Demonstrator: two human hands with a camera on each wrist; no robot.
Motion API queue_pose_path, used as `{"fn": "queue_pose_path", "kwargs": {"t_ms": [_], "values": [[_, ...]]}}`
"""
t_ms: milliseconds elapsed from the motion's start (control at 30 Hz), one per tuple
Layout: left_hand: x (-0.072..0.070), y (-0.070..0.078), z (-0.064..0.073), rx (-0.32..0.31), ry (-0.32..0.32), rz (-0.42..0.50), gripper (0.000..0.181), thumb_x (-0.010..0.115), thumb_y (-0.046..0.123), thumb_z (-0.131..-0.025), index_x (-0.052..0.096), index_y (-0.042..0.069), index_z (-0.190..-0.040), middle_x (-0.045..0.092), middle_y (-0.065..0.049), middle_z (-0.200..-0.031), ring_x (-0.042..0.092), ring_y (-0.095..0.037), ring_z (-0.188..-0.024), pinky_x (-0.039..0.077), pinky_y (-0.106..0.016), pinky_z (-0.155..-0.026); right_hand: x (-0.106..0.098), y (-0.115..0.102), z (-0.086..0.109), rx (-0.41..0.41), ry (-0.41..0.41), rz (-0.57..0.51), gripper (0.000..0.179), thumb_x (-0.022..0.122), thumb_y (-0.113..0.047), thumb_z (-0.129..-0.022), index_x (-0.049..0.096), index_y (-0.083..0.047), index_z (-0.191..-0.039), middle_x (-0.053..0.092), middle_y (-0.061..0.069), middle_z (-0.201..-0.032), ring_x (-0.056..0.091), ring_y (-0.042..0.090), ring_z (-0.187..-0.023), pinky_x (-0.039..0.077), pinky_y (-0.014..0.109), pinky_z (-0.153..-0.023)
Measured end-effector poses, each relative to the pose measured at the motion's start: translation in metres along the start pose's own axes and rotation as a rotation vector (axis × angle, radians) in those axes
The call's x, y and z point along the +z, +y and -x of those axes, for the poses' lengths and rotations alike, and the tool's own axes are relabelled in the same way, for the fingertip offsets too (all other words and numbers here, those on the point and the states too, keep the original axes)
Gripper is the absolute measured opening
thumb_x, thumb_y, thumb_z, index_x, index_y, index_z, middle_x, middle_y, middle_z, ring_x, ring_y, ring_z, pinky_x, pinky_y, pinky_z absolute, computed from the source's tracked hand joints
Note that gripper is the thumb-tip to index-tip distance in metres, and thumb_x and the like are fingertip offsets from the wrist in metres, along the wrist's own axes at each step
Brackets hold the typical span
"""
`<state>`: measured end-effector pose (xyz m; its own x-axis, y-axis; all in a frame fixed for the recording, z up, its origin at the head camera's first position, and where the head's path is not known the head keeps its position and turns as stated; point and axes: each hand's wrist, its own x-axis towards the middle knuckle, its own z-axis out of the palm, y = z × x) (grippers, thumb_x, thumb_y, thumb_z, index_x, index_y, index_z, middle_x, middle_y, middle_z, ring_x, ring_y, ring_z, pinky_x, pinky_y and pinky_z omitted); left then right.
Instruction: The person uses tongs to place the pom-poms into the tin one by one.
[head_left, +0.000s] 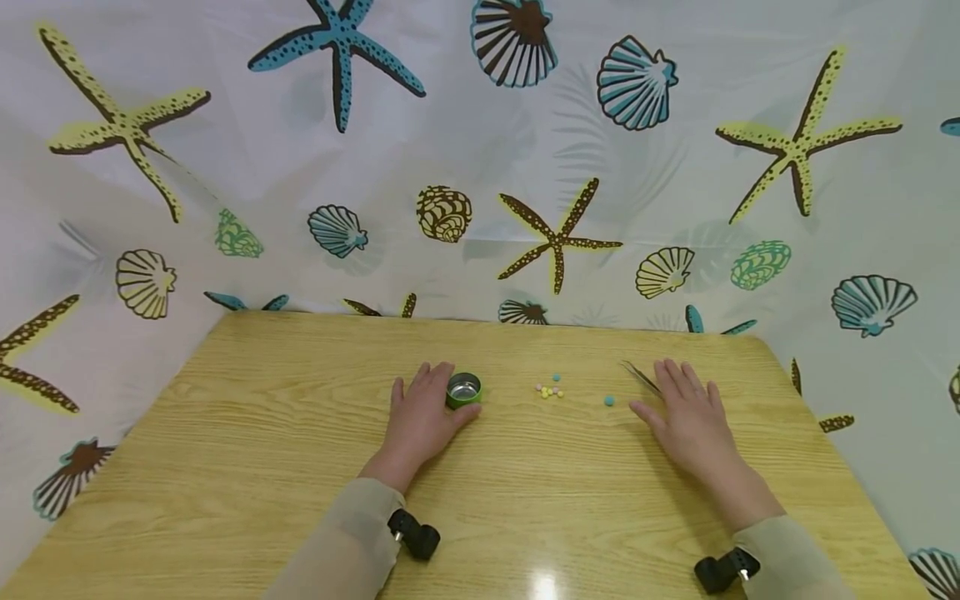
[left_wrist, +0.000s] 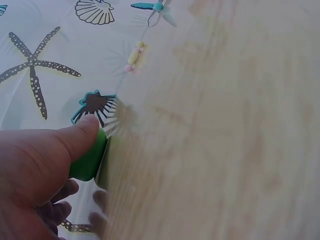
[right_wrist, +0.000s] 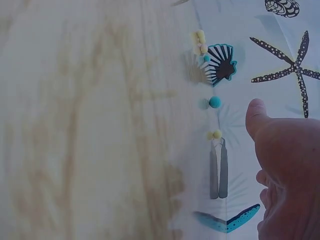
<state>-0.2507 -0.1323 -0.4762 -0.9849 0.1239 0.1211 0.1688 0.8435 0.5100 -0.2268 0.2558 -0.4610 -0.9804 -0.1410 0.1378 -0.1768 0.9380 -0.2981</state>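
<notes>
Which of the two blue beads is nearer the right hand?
The blue bead just left of the right hand; the other blue bead lies farther left, just behind the yellow beads.

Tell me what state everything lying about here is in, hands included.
Green cup: upright, uncovered.
Small beads: loose, grouped together.
Larger blue bead: loose, lying apart.
Tweezers: lying flat, not gripped.
Left hand: at the cup, fingers extended.
Right hand: fingers outstretched, holding nothing.
</notes>
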Motion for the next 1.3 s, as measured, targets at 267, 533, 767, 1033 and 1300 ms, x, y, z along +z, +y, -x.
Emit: {"fn": "queue_pose_path", "kwargs": {"t_ms": [267, 533, 767, 1033, 1300], "values": [[0.000, 0.001, 0.000, -0.012, -0.009, 0.001, 0.076, 0.081, 0.041, -0.103, 0.053, -0.003, -0.159, 0.048, -0.023, -0.168, 0.029, -0.043, -0.164, 0.009, -0.072, -0.132, 0.001, 0.014, -0.001, 0.025, -0.031, -0.034, 0.087, 0.055, -0.054, -0.115, 0.027, 0.006, -0.171, 0.025, 0.032, -0.176, 0.014, 0.052, -0.165, 0.006, 0.077, -0.129], [0.003, 0.004, -0.002, -0.003, -0.003, 0.035, 0.070, 0.083, 0.037, -0.102, 0.058, -0.003, -0.154, 0.050, -0.026, -0.165, 0.031, -0.045, -0.162, 0.010, -0.070, -0.132, 0.000, 0.019, -0.003, 0.026, -0.042, -0.066, 0.085, 0.056, -0.051, -0.115, 0.027, 0.007, -0.171, 0.026, 0.032, -0.176, 0.016, 0.052, -0.164, 0.007, 0.076, -0.129], [0.010, 0.008, -0.002, 0.015, 0.000, 0.081, 0.063, 0.085, 0.034, -0.101, 0.062, -0.002, -0.147, 0.054, -0.025, -0.162, 0.034, -0.046, -0.161, 0.013, -0.068, -0.133, 0.001, 0.024, -0.003, 0.033, -0.055, -0.109, 0.083, 0.054, -0.049, -0.117, 0.027, 0.008, -0.170, 0.026, 0.034, -0.174, 0.016, 0.054, -0.164, 0.007, 0.075, -0.129], [0.019, 0.011, -0.005, 0.044, 0.001, 0.108, 0.064, 0.086, 0.033, -0.101, 0.061, -0.003, -0.147, 0.060, -0.025, -0.155, 0.038, -0.047, -0.159, 0.018, -0.066, -0.133, 0.001, 0.031, -0.005, 0.012, -0.051, -0.135, 0.078, 0.054, -0.046, -0.117, 0.031, 0.008, -0.169, 0.031, 0.036, -0.171, 0.020, 0.056, -0.162, 0.009, 0.074, -0.130], [0.024, 0.019, -0.006, 0.061, -0.001, 0.111, 0.062, 0.086, 0.034, -0.100, 0.063, -0.002, -0.146, 0.063, -0.023, -0.152, 0.040, -0.047, -0.157, 0.018, -0.065, -0.133, 0.003, 0.037, -0.012, 0.014, -0.012, -0.190, 0.069, 0.059, -0.035, -0.117, 0.037, 0.009, -0.166, 0.040, 0.037, -0.166, 0.029, 0.057, -0.158, 0.013, 0.072, -0.130]]}}
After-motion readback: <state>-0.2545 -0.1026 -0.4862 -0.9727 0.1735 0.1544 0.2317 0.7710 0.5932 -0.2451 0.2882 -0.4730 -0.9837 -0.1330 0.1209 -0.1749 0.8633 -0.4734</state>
